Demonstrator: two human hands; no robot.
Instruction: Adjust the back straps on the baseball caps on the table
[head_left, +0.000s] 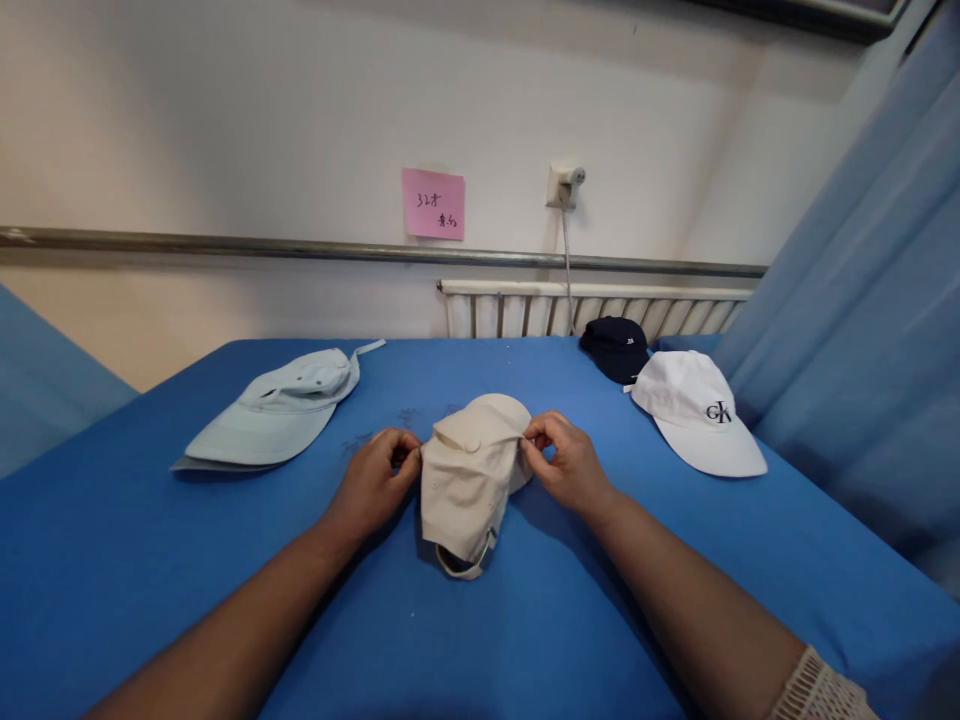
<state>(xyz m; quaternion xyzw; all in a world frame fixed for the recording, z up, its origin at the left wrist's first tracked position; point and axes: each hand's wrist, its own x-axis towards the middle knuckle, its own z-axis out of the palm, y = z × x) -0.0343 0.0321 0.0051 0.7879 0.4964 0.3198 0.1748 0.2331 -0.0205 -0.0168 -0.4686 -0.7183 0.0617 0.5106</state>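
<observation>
A beige cap (469, 478) lies folded on the blue table cover (525, 620) in front of me, its strap end toward me. My left hand (375, 480) pinches the cap's left edge with closed fingers. My right hand (566, 462) pinches the cap's right edge near the top, fingers curled onto the fabric. Both hands rest low on the cover.
A pale blue wide-brimmed cap (274, 410) lies at the back left. A white cap with a dark logo (694, 415) and a navy cap (616, 345) lie at the back right. Behind are a radiator (585, 310), a wall rail, a pink note (433, 204) and blue curtains (862, 330).
</observation>
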